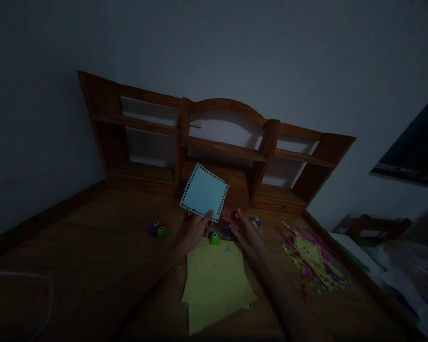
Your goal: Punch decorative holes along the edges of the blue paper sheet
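My left hand (199,230) is closed on the lower edge of a light blue square of paper (205,194), thumb on its face. Small dark punched shapes run along the paper's borders, and the sheet is held tilted above the desk. Just right of it, my right hand (246,232) grips a small red craft punch (235,216) in its fingers. Beneath the hands, a green punch with an eye (215,238) stands at the top of a stack of yellow paper (217,285). A purple punch (227,231) sits beside it, and another red one (188,216) is partly hidden behind my left hand.
Purple and green punches (162,232) stand on the left, with another pair (256,222) on the right. Yellow and pink paper strips (310,254) lie heaped at right among coloured bits. A wooden shelf (221,149) closes off the back. A white cable (50,289) crosses the lower left.
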`<state>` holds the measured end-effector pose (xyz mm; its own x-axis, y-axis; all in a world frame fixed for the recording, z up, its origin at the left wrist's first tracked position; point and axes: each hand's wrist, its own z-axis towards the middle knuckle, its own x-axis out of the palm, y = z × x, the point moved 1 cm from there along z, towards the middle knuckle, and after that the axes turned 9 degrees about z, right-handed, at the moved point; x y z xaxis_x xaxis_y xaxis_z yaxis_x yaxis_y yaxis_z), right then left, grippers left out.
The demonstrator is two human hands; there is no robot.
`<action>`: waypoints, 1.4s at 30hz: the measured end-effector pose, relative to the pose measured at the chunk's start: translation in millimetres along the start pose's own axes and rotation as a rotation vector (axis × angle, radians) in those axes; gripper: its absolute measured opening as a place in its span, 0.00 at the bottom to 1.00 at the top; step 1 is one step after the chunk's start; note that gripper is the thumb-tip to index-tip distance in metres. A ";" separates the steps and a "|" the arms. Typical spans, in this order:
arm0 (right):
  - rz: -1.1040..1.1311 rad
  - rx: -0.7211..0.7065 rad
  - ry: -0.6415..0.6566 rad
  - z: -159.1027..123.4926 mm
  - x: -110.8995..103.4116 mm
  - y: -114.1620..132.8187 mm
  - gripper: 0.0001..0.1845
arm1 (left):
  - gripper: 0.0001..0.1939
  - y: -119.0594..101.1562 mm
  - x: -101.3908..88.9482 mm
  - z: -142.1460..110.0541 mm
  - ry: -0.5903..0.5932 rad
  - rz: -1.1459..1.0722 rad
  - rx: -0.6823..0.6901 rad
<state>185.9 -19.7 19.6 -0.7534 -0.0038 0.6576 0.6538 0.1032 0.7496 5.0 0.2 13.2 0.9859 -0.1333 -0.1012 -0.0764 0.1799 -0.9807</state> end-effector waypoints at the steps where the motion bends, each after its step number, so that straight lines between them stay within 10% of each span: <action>1: -0.020 0.016 -0.002 1.2 -0.1 0.2 0.19 | 0.22 1.3 0.2 0.7 -0.005 -0.001 -0.004; 42: -0.431 -0.005 0.177 -11.5 14.7 -11.6 0.32 | 0.23 16.4 6.5 3.5 0.163 0.101 0.145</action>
<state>168.1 -32.4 21.3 -0.9331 -0.2151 0.2882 0.2842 0.0500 0.9575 10.7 5.7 -3.0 0.9365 -0.2607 -0.2344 -0.1393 0.3368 -0.9312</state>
